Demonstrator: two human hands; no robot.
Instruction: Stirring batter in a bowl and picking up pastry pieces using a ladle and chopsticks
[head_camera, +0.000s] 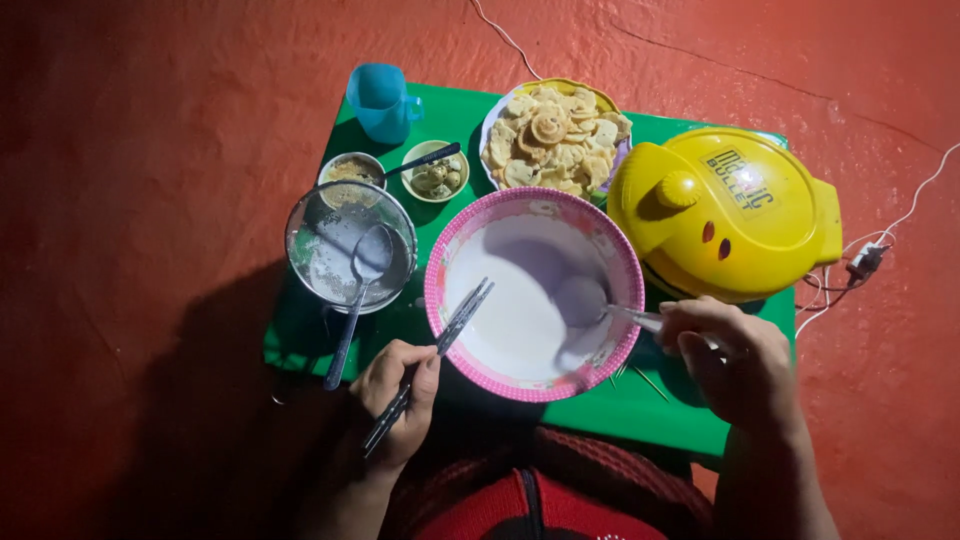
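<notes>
I see metal chopsticks (440, 345) slanting over the rim of the pink bowl (440, 300); a ladle (590, 303) rests in its white batter (510, 310).

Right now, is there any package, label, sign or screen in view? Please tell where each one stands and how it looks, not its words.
Printed label: on the lid of the round yellow electric cooker, at the right end of the green table; slanted dark lettering on yellow.
No packages, signs or screens show.
</notes>
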